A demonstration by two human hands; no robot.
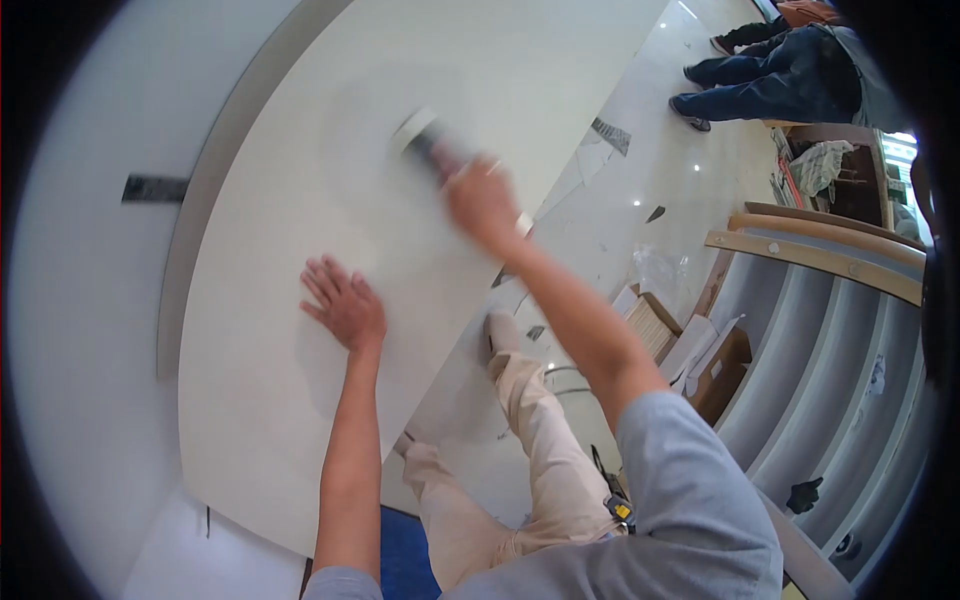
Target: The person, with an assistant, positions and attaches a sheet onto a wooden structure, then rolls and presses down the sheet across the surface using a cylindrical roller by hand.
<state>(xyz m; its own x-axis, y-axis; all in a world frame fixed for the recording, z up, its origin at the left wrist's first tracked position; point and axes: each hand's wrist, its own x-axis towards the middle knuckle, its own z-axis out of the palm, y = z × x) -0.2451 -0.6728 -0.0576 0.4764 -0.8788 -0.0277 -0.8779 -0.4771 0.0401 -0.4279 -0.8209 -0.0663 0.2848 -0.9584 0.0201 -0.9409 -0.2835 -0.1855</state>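
Observation:
A large off-white panel [270, 400] with a curved left edge spreads out before me. My left hand [345, 303] lies flat on its surface, fingers spread, holding nothing. Higher on the panel, my right hand [480, 205] is closed around the handle of what looks like a wide brush [430, 137], with a pale end and a dark band behind it. Motion blurs the brush and the fingers, so I cannot tell whether its pale end touches the panel.
A grey shelf unit [800, 340] with a dark glove [803, 495] on it stands at right. Near it are an open cardboard box [728, 375] and scraps on the shiny floor [690, 180]. Two people stand at upper right, one in dark jeans [800, 80].

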